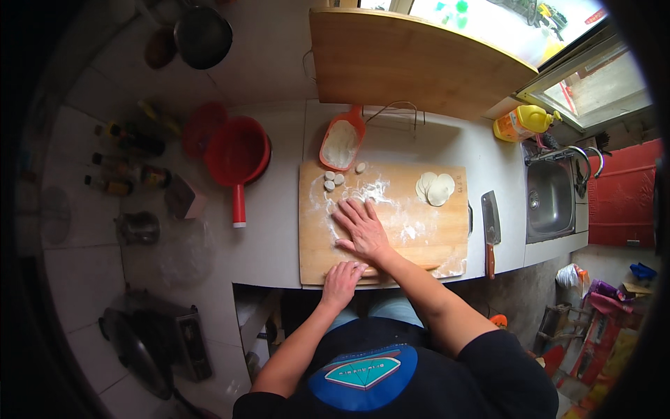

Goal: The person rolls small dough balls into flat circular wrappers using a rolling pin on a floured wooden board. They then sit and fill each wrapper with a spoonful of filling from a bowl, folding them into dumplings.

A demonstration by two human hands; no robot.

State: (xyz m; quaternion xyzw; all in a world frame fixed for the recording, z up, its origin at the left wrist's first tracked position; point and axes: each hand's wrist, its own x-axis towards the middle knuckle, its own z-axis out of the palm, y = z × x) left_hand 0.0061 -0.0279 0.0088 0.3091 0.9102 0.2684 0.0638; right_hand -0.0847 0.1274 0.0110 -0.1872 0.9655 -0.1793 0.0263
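My right hand (362, 226) lies palm down with its fingers apart on the floured wooden board (434, 235); whether dough is under it is hidden. Near the board's front edge, my left hand (341, 283) rests with bent fingers at the end of a wooden rolling pin (426, 267); its grip cannot be made out. Small dough pieces (334, 179) sit at the upper left of the board. Thin round dough wrappers (439, 190) overlap at the upper right. An orange-red scoop of flour (340, 144) touches the board's back edge. Loose flour is scattered over the middle.
A cleaver (491, 225) lies right of the board, before the steel sink (549, 201). A red plastic ladle (238, 157) stands on the left. Behind are a wire rack (403, 107), an upright wooden board (413, 63) and a yellow jug (523, 123). Bottles (112, 185) stand far left.
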